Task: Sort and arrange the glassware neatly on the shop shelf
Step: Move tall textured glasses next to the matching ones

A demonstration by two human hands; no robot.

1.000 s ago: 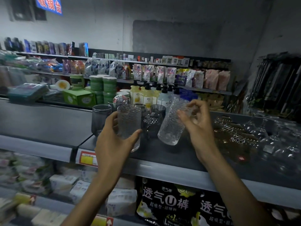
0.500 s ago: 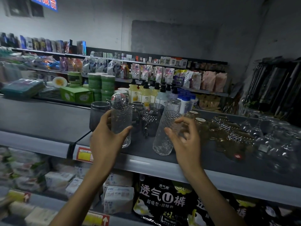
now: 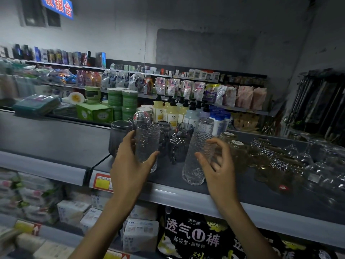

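Reaching up from below, your left hand [image 3: 130, 165] wraps thumb and fingers around a clear textured glass [image 3: 147, 146] at the shelf [image 3: 186, 198] front. Your right hand [image 3: 218, 165] is loose, with spread fingers just beside a second textured glass [image 3: 196, 159] that leans on the shelf; I cannot tell whether they touch.

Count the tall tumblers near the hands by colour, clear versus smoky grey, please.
Clear dimpled tumblers: 3
Smoky grey tumblers: 2
Total: 5; darker pieces behind are too hidden to class.
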